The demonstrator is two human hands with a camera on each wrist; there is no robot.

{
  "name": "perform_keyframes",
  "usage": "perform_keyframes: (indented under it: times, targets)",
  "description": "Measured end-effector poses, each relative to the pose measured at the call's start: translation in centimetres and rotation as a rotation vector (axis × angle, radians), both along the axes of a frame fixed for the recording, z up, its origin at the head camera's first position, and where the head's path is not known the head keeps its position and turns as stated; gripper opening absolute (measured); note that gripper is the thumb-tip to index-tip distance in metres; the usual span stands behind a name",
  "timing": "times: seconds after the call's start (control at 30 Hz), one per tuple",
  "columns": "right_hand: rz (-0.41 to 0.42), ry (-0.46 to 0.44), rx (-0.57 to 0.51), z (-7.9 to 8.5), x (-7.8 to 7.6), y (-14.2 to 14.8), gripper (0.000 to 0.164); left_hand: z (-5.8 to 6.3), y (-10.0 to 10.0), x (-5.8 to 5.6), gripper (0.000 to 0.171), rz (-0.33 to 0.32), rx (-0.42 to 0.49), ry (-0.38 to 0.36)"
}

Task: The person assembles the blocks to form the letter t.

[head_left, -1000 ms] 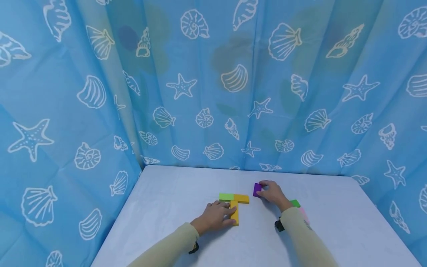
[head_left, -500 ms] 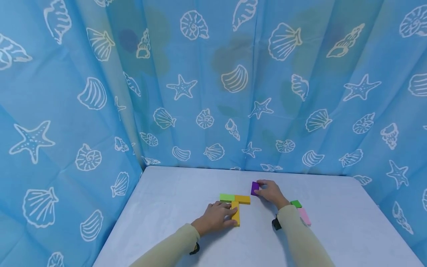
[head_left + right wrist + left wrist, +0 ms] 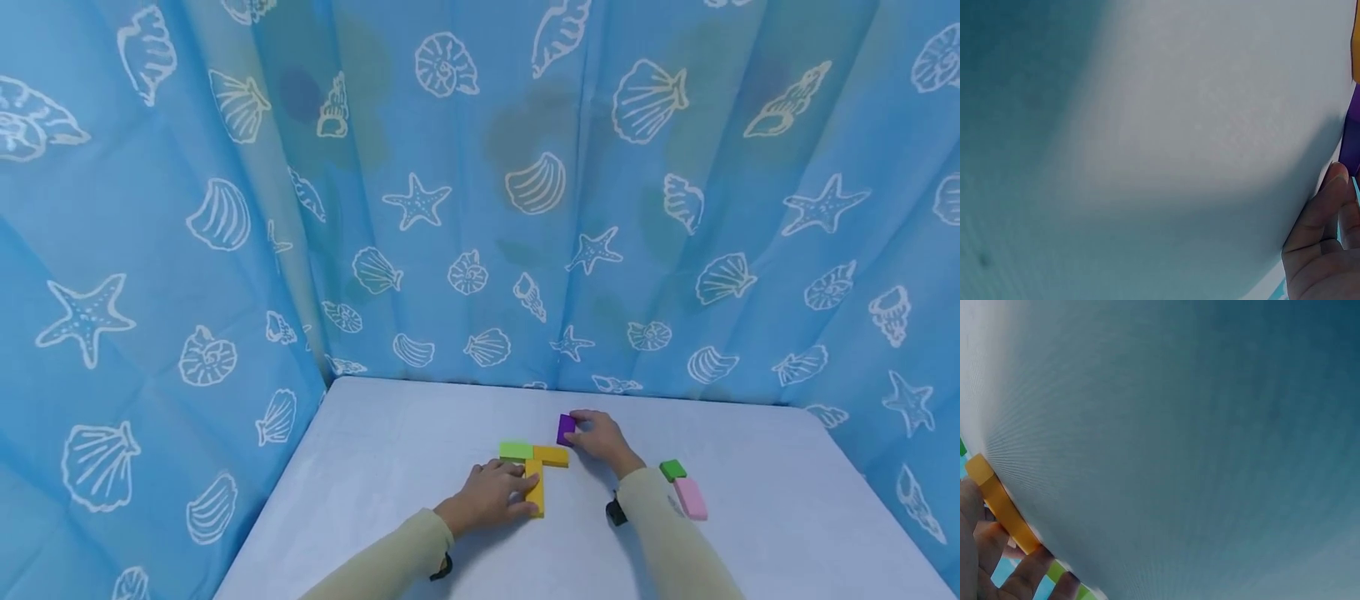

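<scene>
In the head view, my left hand (image 3: pixel 486 497) holds the upright stem of a T made of blocks, its thumb by the near end of a yellow block (image 3: pixel 538 496). A light green block (image 3: pixel 516 450) and a second yellow block (image 3: pixel 551 456) lie end to end across the top. My right hand (image 3: pixel 602 437) pinches a purple block (image 3: pixel 566 429) just beyond the right end of that crossbar; whether they touch, I cannot tell. The left wrist view shows fingers along the yellow block (image 3: pixel 1005 509). At the right wrist view's edge, fingertips meet the purple block (image 3: pixel 1350 137).
To the right of my right forearm, a green block (image 3: pixel 672 471) and a pink block (image 3: pixel 691 498) lie close together on the white tabletop (image 3: pixel 780 517). A blue curtain (image 3: pixel 465 208) with shell prints stands behind the table and along its sides.
My right hand has moved the purple block slightly left, toward the crossbar's right end. The left hand keeps its place on the yellow block. The view has shifted a little.
</scene>
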State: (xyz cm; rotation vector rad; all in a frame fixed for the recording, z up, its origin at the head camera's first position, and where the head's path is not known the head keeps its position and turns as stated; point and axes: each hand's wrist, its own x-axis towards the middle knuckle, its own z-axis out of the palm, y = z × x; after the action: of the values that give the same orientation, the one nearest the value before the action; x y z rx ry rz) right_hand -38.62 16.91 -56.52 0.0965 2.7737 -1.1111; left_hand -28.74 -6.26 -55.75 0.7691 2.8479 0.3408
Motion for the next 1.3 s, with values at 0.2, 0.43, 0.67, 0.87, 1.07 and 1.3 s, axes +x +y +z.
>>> perform_keyframes:
  times: [0.2, 0.43, 0.67, 0.87, 1.07, 1.3]
  targets:
    - [0.015, 0.018, 0.012, -0.5, 0.6, -0.3, 0.053, -0.5, 0.2, 0.3, 0.055, 0.001, -0.001, -0.016]
    - [0.049, 0.054, 0.016, 0.4, -0.3, -1.1, 0.052, 0.2, 0.0, -0.5, 0.056, 0.01, -0.002, 0.008]
    - [0.047, 0.036, 0.033, 0.5, -0.5, -1.6, 0.051, 0.2, 0.1, -0.6, 0.057, 0.007, -0.023, 0.009]
    - [0.046, 0.025, 0.025, 0.7, -0.3, -1.9, 0.052, 0.0, 0.1, -0.7, 0.057, 0.012, -0.014, 0.004]
    - [0.056, 0.021, 0.012, 1.3, -0.4, -2.7, 0.051, 0.1, 0.0, -0.9, 0.056, 0.015, -0.008, 0.009]
    - [0.061, 0.003, 0.025, 1.0, -0.4, -3.4, 0.053, -0.2, 0.0, -0.7, 0.056, 0.025, -0.017, -0.017]
